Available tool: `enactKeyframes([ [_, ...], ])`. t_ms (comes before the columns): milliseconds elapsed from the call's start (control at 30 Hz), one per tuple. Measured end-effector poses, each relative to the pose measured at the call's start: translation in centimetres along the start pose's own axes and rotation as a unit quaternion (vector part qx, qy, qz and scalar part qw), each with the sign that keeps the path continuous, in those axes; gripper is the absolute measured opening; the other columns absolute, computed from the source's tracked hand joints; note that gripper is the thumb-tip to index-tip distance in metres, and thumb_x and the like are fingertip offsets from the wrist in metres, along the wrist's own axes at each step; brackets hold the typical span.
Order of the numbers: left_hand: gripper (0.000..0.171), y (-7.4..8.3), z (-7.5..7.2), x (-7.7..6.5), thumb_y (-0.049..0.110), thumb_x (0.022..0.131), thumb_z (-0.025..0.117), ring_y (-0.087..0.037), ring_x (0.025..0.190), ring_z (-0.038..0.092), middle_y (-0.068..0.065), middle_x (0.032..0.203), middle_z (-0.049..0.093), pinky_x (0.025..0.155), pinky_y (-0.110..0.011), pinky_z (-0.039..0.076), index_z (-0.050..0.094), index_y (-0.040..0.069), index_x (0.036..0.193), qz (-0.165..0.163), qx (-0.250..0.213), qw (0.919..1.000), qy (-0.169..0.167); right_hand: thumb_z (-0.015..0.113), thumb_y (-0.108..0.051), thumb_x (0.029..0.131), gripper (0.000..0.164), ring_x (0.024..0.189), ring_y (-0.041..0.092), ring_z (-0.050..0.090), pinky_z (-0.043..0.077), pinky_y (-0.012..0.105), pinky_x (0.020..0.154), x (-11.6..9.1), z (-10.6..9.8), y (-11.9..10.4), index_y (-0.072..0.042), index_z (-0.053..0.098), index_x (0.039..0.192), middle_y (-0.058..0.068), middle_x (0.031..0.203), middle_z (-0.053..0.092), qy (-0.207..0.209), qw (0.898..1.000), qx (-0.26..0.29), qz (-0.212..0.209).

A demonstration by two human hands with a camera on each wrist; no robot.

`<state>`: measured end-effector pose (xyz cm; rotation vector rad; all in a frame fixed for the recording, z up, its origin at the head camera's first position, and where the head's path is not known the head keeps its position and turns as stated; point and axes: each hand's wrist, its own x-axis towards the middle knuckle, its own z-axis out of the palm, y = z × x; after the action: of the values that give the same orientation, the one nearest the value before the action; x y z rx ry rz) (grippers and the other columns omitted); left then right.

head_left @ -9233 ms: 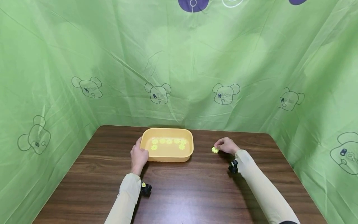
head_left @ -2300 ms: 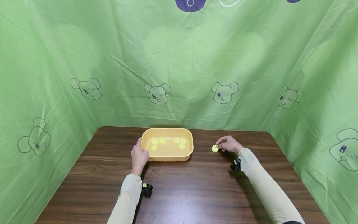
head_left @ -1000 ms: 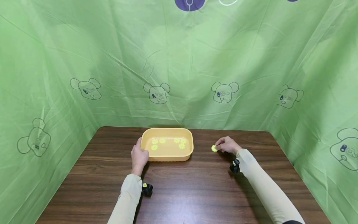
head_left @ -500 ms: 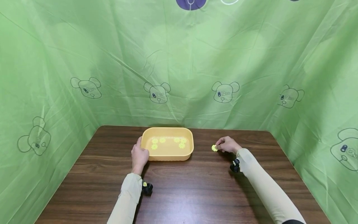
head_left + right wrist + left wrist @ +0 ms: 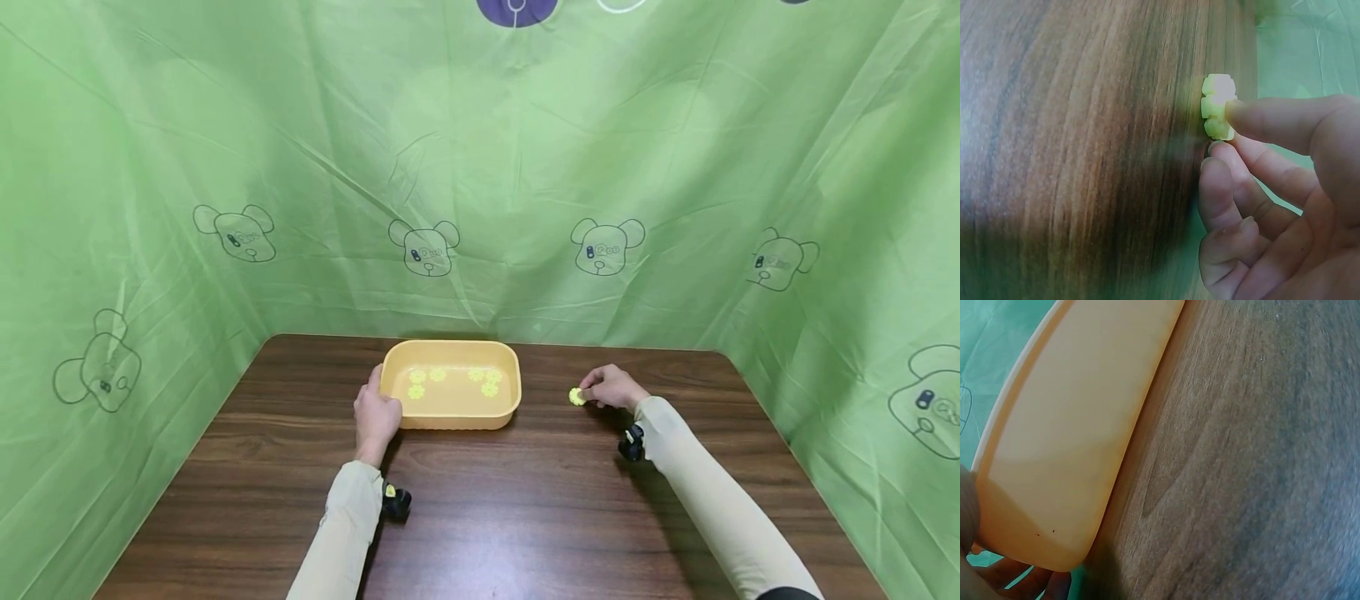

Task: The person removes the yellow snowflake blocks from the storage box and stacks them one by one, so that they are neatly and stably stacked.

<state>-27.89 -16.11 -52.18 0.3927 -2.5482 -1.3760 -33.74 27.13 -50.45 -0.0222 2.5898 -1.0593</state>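
Observation:
A yellow plastic basin [image 5: 459, 422] stands at the back of the wooden table, left of centre. My left hand [image 5: 376, 417] grips its left front corner; in the left wrist view, fingertips [image 5: 1057, 584] show past the basin's end wall. Several yellow flower-shaped pieces lie on the basin floor, some at the left and some at the right. To the right of the basin, my right hand [image 5: 612, 387] pinches a yellow flower-shaped piece [image 5: 1217, 106] between thumb and fingers, low over the table. Whether that is one piece or a stack, I cannot tell.
The brown wooden table [image 5: 495, 508] reaches back to a green curtain [image 5: 517, 167] with printed bear heads, which also closes off both sides. A small black camera [image 5: 395, 503] is worn on the left wrist, another on the right.
Compared with 9.2 seconds ago, the flower piece in the middle of the basin's row is gone. The right hand still holds a flower piece near the same spot; the left hand stays put.

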Motion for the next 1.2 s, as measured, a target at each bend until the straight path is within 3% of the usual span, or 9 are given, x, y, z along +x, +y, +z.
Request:
enactKeyframes([
  [333, 0.071, 0.0, 0.2, 0.1, 0.0, 0.084, 0.043, -0.048, 0.122, 0.052, -0.03, 0.132, 0.055, 0.104, -0.059, 0.041, 0.042, 0.013, 0.154, 0.003, 0.002, 1.0, 0.0, 0.067, -0.019, 0.095, 0.019, 0.069, 0.015, 0.058, 0.048, 0.032, 0.061, 0.3, -0.4, -0.1, -0.005, 0.07, 0.107, 0.007, 0.089, 0.069, -0.007, 1.0, -0.006, 0.009],
  [567, 0.071, -0.1, 0.3, 0.2, 0.0, 0.083, 0.044, -0.047, 0.121, 0.053, -0.03, 0.131, 0.055, 0.103, -0.059, 0.041, 0.042, 0.012, 0.154, 0.005, 0.002, 1.0, 0.003, 0.066, -0.026, 0.095, 0.024, 0.071, 0.019, 0.063, 0.052, 0.035, 0.069, 0.4, -0.3, -1.8, -0.006, 0.071, 0.105, 0.009, 0.098, 0.072, 0.04, 0.997, -0.059, -0.021],
  [733, 0.072, -0.3, 0.2, 0.2, 0.0, 0.084, 0.044, -0.046, 0.121, 0.052, -0.029, 0.133, 0.055, 0.104, -0.059, 0.041, 0.041, 0.012, 0.154, 0.003, 0.001, 1.0, -0.001, 0.066, -0.033, 0.095, 0.026, 0.089, 0.024, 0.066, 0.051, 0.04, 0.078, 1.1, 0.5, -3.3, -0.01, 0.072, 0.106, 0.008, 0.103, 0.073, 0.089, 0.99, -0.097, -0.046],
  [1000, 0.072, -0.2, 0.1, 0.1, 0.0, 0.084, 0.043, -0.047, 0.123, 0.051, -0.03, 0.134, 0.054, 0.105, -0.059, 0.04, 0.04, 0.012, 0.155, 0.0, 0.001, 1.0, -0.006, 0.066, -0.035, 0.094, 0.028, 0.092, 0.027, 0.063, 0.051, 0.042, 0.081, 2.2, 2.4, -10.6, -0.012, 0.072, 0.109, 0.008, 0.101, 0.07, 0.141, 0.984, -0.047, -0.101],
  [1200, 0.072, -0.3, 0.2, 0.2, 0.0, 0.083, 0.043, -0.047, 0.121, 0.052, -0.03, 0.133, 0.054, 0.103, -0.059, 0.041, 0.041, 0.011, 0.154, 0.005, 0.002, 1.0, -0.002, 0.069, -0.035, 0.094, 0.027, 0.097, 0.025, 0.064, 0.052, 0.04, 0.085, 3.2, 5.7, -16.2, -0.011, 0.071, 0.108, 0.008, 0.104, 0.07, 0.106, 0.989, 0.0, -0.1],
])
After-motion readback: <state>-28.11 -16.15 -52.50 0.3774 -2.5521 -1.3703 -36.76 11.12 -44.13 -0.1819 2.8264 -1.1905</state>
